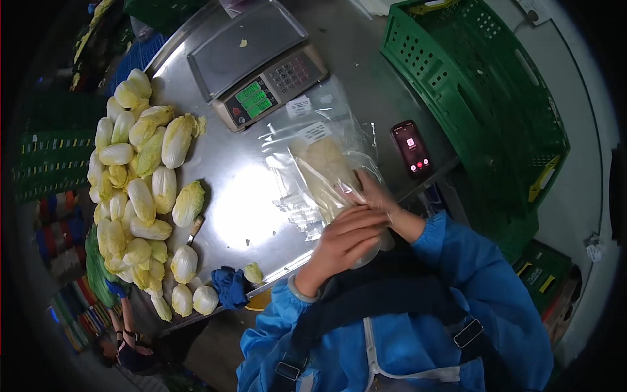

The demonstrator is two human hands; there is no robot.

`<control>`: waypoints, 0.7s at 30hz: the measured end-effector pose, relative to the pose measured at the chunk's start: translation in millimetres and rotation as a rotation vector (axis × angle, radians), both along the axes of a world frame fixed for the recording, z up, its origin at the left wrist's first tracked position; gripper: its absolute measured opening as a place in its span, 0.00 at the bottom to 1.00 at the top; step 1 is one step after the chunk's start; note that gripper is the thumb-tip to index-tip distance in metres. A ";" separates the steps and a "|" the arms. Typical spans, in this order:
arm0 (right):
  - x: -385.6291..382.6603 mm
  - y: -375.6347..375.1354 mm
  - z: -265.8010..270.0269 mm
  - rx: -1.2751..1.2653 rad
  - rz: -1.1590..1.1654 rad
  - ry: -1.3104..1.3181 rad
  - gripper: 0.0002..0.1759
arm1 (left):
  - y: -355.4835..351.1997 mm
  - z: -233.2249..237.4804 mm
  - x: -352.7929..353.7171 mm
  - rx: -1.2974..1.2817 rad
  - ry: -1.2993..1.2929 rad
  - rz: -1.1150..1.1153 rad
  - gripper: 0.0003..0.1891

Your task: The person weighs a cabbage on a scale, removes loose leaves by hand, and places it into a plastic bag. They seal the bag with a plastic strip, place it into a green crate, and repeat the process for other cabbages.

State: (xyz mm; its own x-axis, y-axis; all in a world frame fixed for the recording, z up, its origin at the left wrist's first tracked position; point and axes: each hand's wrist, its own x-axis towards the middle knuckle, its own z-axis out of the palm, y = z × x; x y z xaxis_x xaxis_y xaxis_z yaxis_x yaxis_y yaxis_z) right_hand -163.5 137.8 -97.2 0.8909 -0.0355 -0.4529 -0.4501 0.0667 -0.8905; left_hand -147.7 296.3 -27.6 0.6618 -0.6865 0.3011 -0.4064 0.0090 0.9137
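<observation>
A clear plastic bag [320, 166] with a white label lies tilted at the table's near edge, with a long pale yellow vegetable inside that looks like a napa cabbage. My left hand [346, 243] is closed over the near end of the bag, its fingers side by side across it. On the bag's right side, my right hand [373, 196] grips it, partly hidden behind the plastic. More flat clear bags [277, 140] lie beneath and beside it. A pile of napa cabbages [140, 202] covers the table's left side.
A scale [271, 85] with a lit green display stands at the back. A phone [411, 149] lies at right, near large green crates [483, 98]. A knife [194, 228], a blue cloth [230, 287] and a leaf piece are at left. Another person [134, 349] works at lower left.
</observation>
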 end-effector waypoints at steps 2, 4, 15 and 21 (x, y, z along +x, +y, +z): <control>-2.5 11.2 9.2 -0.112 0.031 0.112 0.40 | 17.4 2.0 -11.4 0.069 0.160 0.528 0.17; -4.9 24.2 12.0 -0.030 0.004 0.105 0.42 | 30.3 -2.1 -25.1 0.061 0.655 0.946 0.24; -24.4 61.7 46.1 -0.284 0.455 -0.311 0.40 | 84.0 33.3 -82.8 -0.247 1.899 0.450 0.30; -32.1 68.9 119.9 -0.338 0.682 -0.441 0.36 | 139.4 -2.1 -95.7 -0.129 1.672 0.588 0.21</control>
State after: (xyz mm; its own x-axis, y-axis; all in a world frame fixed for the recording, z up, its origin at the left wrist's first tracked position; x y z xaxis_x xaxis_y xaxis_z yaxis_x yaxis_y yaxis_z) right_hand -195.6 206.8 22.7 0.8580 0.4984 -0.1242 0.0937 -0.3895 -0.9162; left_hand -243.4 435.7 -29.7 0.4157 -0.2976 -0.8594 0.8922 0.3167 0.3219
